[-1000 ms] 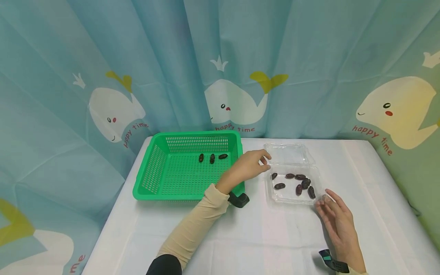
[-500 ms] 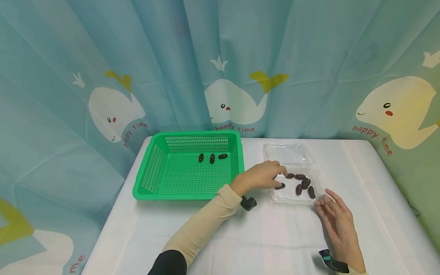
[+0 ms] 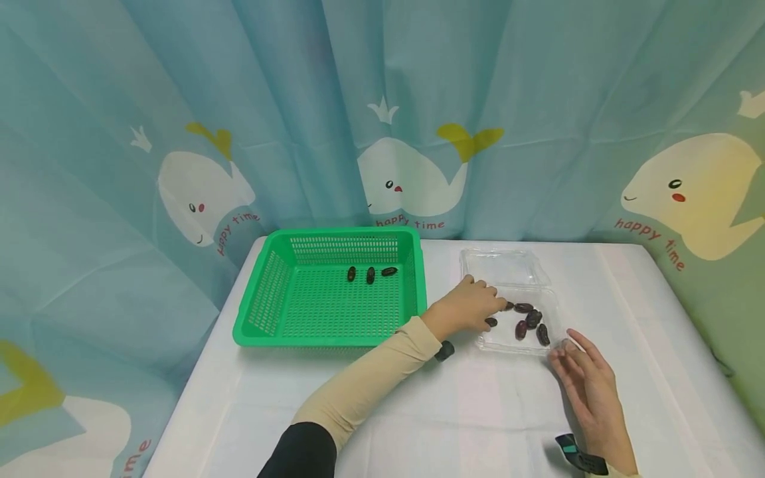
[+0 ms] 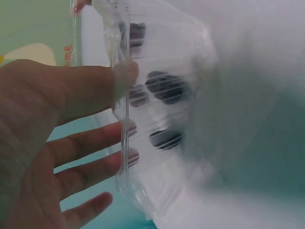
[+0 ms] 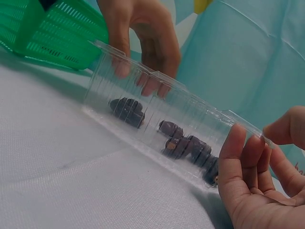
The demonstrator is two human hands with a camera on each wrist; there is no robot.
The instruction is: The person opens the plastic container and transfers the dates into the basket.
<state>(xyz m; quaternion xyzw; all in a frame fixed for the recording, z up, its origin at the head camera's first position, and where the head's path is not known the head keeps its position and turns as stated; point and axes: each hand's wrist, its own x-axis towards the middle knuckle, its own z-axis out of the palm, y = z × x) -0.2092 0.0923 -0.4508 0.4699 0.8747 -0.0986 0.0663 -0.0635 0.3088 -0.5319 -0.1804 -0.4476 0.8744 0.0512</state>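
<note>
A clear plastic clamshell container (image 3: 508, 342) lies on the table with its lid folded back. Several dark brown dates (image 3: 533, 319) are spread in its base. From the left, my left hand (image 3: 469, 305) reaches over the near wall, partly covering the dates there. Its thumb and fingers hang spread above a pair of dates (image 5: 127, 112) in the right wrist view, with nothing between them. Through the clear wall, the left wrist view shows those fingertips and dates (image 4: 165, 87) beyond. My right hand (image 3: 588, 385) pinches the container's right front corner between thumb and fingers.
A green slotted basket (image 3: 257, 332) stands left of the container, with three dates (image 3: 370, 275) near its back right. A white cloth covers the table (image 3: 442, 425). Behind it hangs a blue curtain (image 3: 299, 99) with whale prints.
My left hand has moved right, from beside the container's left edge to over its dates. The right hand keeps its grip on the corner, and the basket's dates stay put.
</note>
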